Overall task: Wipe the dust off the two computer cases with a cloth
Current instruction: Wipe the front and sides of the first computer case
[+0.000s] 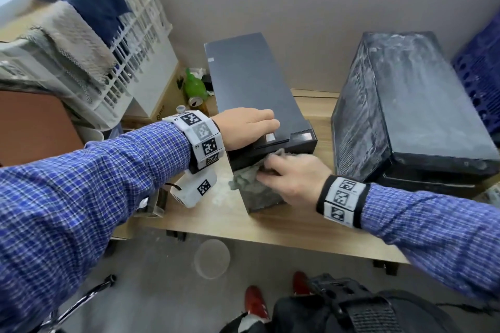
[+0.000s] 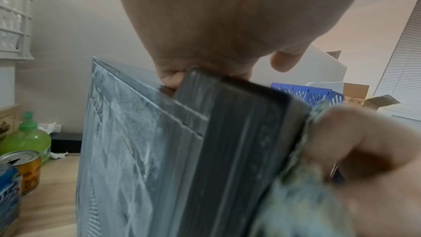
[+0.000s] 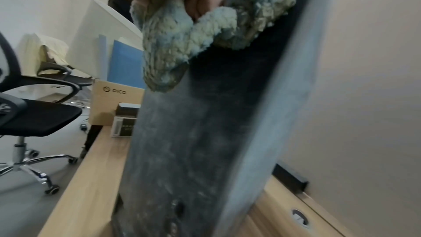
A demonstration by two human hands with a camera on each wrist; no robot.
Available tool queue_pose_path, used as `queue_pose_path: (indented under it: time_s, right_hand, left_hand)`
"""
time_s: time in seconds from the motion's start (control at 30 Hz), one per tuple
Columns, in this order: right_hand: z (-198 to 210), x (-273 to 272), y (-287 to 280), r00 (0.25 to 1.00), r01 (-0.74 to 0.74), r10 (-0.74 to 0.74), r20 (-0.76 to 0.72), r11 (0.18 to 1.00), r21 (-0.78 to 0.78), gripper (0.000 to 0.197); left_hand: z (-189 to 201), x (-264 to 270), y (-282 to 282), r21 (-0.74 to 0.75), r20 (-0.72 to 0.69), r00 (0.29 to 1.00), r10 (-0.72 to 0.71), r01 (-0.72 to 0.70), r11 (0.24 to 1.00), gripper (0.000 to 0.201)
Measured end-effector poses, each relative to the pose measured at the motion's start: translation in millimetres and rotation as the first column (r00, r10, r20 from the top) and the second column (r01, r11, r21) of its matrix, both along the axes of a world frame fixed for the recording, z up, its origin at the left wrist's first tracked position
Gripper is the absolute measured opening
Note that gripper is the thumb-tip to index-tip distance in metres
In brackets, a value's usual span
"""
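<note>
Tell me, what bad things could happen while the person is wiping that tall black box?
1. The left computer case stands upright and narrow near the table edge. A hard push from the right hand with the cloth might tip or slide it, though the left hand rests on top.
2. Wiped dust may fall on the table.
3. The cloth already looks dirty, so it may smear dust onto the right computer case.

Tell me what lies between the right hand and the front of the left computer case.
The cloth: the right hand presses it, bunched, against the upper front of the left computer case. The head and right wrist views show it.
</note>
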State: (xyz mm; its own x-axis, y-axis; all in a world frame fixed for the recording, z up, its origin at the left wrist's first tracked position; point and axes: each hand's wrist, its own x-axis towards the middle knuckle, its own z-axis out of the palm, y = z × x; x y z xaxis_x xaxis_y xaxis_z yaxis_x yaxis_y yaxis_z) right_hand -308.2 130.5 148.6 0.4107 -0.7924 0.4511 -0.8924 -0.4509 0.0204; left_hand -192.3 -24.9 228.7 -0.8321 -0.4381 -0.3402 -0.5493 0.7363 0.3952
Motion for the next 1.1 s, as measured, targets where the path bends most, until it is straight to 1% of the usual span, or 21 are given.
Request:
queue_pose_path:
  time_s: [0.1, 0.17, 0.23, 0.3, 0.4, 0.47, 0.5, 0.57, 0.67, 0.7, 0.8, 0.83, 0.9, 0.97, 1.03, 1.1]
  right_hand:
    - [19, -18, 10, 0.998, 0.047, -0.044, 0.050, 0.998, -0.046, 0.029]
    - [33, -11, 8, 0.992, 0.033, -0.020, 0.121, 0.994, -0.104, 0.028]
    - [41, 5, 0, 0.987, 0.006, 0.016, 0.157, 0.990, -0.139, 0.027]
    - [36, 19, -10, 0.992, -0.018, 0.035, 0.120, 0.990, -0.139, 0.027]
    - [3, 25, -14, 0.997, -0.072, 0.071, -0.030, 0.997, -0.035, 0.024]
    - [-14, 20, -8, 0.996, -0.047, 0.050, -0.069, 0.998, 0.045, 0.024]
    - [-14, 18, -4, 0.998, -0.030, 0.034, -0.058, 0.998, 0.061, 0.026]
    - [-4, 15, 2, 1.000, -0.014, 0.014, -0.009, 0.999, 0.032, 0.032]
    - [20, 12, 3, 0.999, 0.013, -0.010, 0.052, 0.999, -0.053, 0.032]
    - [21, 10, 2, 0.999, 0.008, -0.006, 0.039, 0.999, -0.044, 0.032]
    - [4, 7, 0, 0.996, -0.029, 0.034, -0.085, 0.998, 0.050, 0.038]
    - [1, 6, 2, 0.996, -0.011, 0.017, -0.085, 0.997, 0.075, 0.039]
    - [6, 1, 11, 0.999, 0.043, -0.043, 0.007, 0.996, 0.075, 0.037]
    - [16, -10, 25, 0.990, 0.082, -0.083, 0.111, 0.996, 0.018, 0.034]
    - [25, -26, 36, 0.982, 0.105, -0.100, 0.160, 0.994, -0.023, 0.033]
    - [26, -44, 38, 0.977, 0.142, -0.136, 0.163, 0.989, -0.030, 0.033]
  left_hand:
    - [2, -2, -1, 0.059, 0.009, 0.999, 0.032, -0.032, 0.998, 0.045]
    - [5, -3, -1, 0.097, 0.013, 0.999, 0.038, -0.039, 0.995, 0.048]
    - [6, -3, 0, 0.102, 0.027, 0.998, 0.050, -0.053, 0.993, 0.056]
    - [5, -3, -1, 0.100, 0.037, 0.998, 0.053, -0.056, 0.993, 0.062]
    - [3, -3, -4, 0.097, 0.036, 0.998, 0.053, -0.056, 0.994, 0.053]
    - [4, -2, -3, 0.100, 0.037, 0.997, 0.064, -0.068, 0.993, 0.048]
    - [4, -2, -3, 0.098, 0.034, 0.997, 0.064, -0.067, 0.993, 0.044]
    - [4, -1, -2, 0.093, 0.032, 0.998, 0.058, -0.061, 0.994, 0.038]
    - [4, -3, -1, 0.093, 0.037, 0.998, 0.059, -0.062, 0.994, 0.042]
    - [4, -4, -1, 0.095, 0.034, 0.997, 0.062, -0.065, 0.993, 0.042]
    - [5, -5, 0, 0.084, 0.039, 0.998, 0.055, -0.058, 0.995, 0.038]
    - [6, -5, 0, 0.080, 0.047, 0.998, 0.045, -0.049, 0.996, 0.036]
    - [6, -5, 1, 0.078, 0.067, 0.997, 0.033, -0.038, 0.996, 0.029]
    - [7, -6, 2, 0.070, 0.077, 0.996, 0.037, -0.043, 0.997, 0.024]
    - [9, -6, 3, 0.071, 0.073, 0.997, 0.040, -0.045, 0.996, 0.022]
    - [10, -6, 2, 0.083, 0.081, 0.996, 0.042, -0.049, 0.995, 0.019]
